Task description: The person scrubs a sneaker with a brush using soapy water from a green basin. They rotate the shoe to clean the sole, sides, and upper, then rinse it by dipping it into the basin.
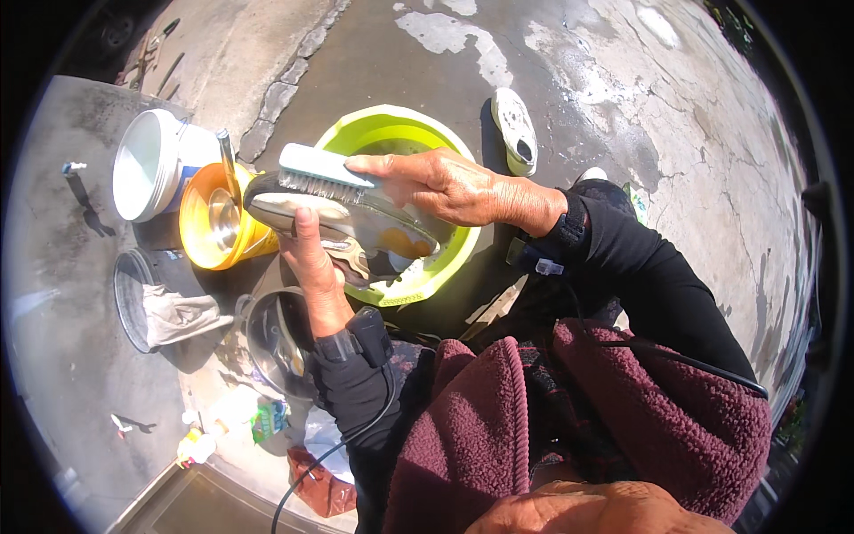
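Observation:
My right hand [444, 187] grips a pale blue scrubbing brush [321, 165], its index finger stretched along the back. The brush's light bristles rest on the sole edge of a wet shoe [327, 211]. From below, my left hand [312, 267] holds this shoe, thumb against its side. Both hands are over a lime-green plastic basin [460, 257] with dark water in it. An orange and a white patch show near the shoe's far end; whether they belong to the shoe or lie behind it, I cannot tell.
A white shoe [514, 132] lies beyond the basin. To the left stand a white bucket [137, 167], a yellow bucket [193, 230] holding a metal ladle, and a grey basin [123, 300] with a cloth [177, 315] over its rim. A metal pot [257, 334] stands near my left wrist.

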The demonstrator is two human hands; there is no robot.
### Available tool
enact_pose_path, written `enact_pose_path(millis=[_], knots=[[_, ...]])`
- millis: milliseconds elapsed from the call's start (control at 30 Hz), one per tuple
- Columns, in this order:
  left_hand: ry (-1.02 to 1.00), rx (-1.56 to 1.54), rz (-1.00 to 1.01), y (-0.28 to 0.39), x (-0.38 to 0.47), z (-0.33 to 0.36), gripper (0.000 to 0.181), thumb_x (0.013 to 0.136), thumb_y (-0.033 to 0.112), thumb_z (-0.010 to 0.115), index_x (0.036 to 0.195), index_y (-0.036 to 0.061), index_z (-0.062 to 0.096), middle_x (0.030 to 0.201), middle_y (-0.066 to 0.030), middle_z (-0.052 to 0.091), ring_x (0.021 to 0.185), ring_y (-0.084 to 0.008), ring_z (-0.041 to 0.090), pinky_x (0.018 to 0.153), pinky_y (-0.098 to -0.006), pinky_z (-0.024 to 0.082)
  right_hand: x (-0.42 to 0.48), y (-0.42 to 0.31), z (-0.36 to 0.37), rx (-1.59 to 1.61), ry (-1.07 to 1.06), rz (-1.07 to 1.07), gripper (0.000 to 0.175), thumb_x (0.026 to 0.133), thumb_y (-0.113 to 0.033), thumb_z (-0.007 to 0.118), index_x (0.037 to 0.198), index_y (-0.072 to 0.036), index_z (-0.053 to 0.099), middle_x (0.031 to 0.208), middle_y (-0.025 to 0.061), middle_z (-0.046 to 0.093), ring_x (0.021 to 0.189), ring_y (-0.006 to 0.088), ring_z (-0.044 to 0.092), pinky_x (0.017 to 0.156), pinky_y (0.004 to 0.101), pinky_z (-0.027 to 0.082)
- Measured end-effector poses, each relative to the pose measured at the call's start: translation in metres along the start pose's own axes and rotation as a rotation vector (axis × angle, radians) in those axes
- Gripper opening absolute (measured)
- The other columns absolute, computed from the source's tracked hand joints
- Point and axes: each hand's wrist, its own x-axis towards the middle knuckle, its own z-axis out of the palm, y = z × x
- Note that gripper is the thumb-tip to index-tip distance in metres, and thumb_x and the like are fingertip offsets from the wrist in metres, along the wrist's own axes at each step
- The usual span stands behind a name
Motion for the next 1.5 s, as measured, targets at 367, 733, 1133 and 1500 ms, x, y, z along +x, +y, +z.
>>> enact_pose_path(millis=[367, 733, 1133, 1500], knots=[[0.075, -0.028, -0.017, 0.006, 0.002, -0.01, 0.081, 0.084, 0.043, 0.077, 0.143, 0.0029, 0.037, 0.136, -0.0124, 0.048, 0.122, -0.0232, 0.048, 0.104, -0.0376, 0.041, -0.004, 0.001, 0.013, -0.068, -0.061, 0.052, 0.051, 0.096, -0.003, 0.049, 0.146, -0.014, 0.046, 0.124, 0.0222, 0.062, 0.11, 0.0348, 0.063, 0.092, 0.0378, 0.049], [-0.107, -0.066, -0.081, 0.021, -0.007, -0.013, 0.074, 0.077, 0.009, 0.081, 0.14, 0.0042, 0.042, 0.128, -0.009, 0.054, 0.114, -0.02, 0.055, 0.101, -0.0348, 0.044, -0.003, 0.0, 0.016, -0.24, -0.034, 0.041, 0.05, 0.096, -0.01, 0.055, 0.145, -0.017, 0.047, 0.104, 0.0207, 0.065, 0.092, 0.039, 0.064, 0.078, 0.0428, 0.05], [-0.093, 0.222, 0.031, 0.004, 0.001, -0.007, 0.083, 0.075, -0.001, 0.077, 0.145, 0.0011, 0.033, 0.133, -0.0118, 0.05, 0.121, -0.0224, 0.05, 0.107, -0.0361, 0.04, 0.001, -0.012, 0.013, -0.507, 0.005, 0.053, 0.046, 0.095, -0.015, 0.057, 0.141, -0.018, 0.052, 0.082, 0.0177, 0.062, 0.075, 0.0379, 0.064, 0.066, 0.0454, 0.049], [-0.025, 0.143, 0.064, 0.013, 0.006, -0.015, 0.074, 0.076, -0.004, 0.074, 0.141, 0.0013, 0.039, 0.13, -0.012, 0.052, 0.118, -0.0223, 0.053, 0.105, -0.0357, 0.043, 0.001, -0.009, 0.013, -0.502, -0.074, 0.118, 0.044, 0.097, -0.017, 0.053, 0.141, -0.019, 0.052, 0.084, 0.0202, 0.063, 0.074, 0.0396, 0.064, 0.065, 0.045, 0.05]])
